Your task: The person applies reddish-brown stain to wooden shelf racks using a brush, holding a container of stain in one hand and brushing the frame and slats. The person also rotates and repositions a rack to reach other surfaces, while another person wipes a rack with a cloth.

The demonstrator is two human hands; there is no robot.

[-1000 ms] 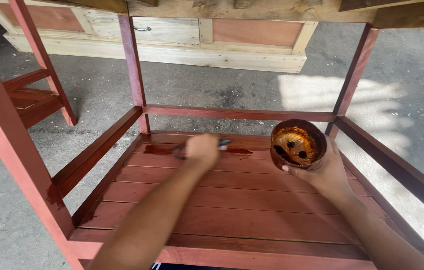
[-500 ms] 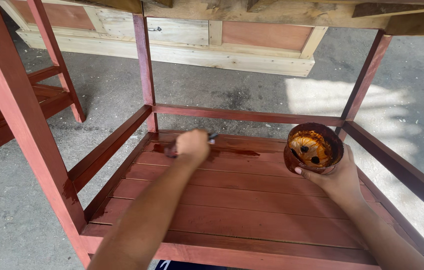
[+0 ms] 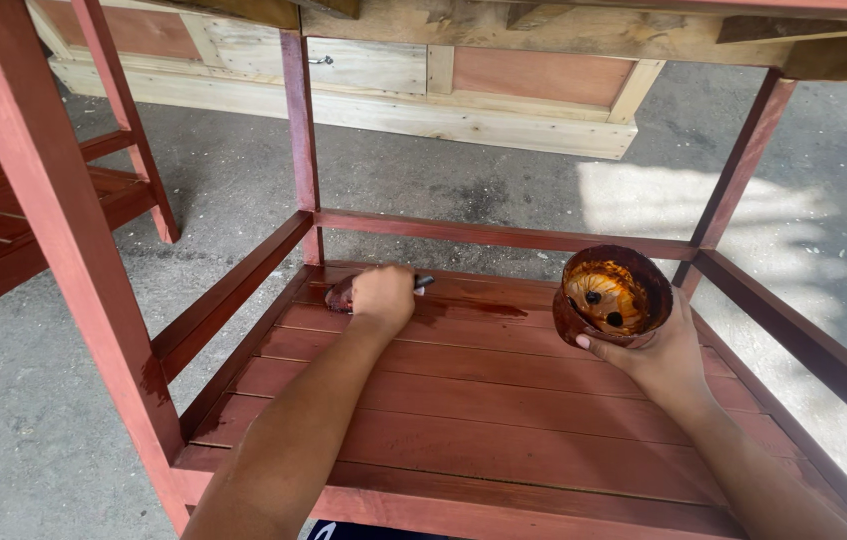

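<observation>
Left hand fingers clamped on a dark-handled paintbrush, at the far-left slat of the red-stained wooden slatted shelf. Right hand fingers wrapped round a stain-smeared round cup. Wet streak on far slat only; nearer slats look dry.

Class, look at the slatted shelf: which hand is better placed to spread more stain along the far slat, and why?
Left. The left hand already presses the brush onto the far slat; the right hand is occupied holding the stain cup.

No packages, labels, signs or screens.
</observation>
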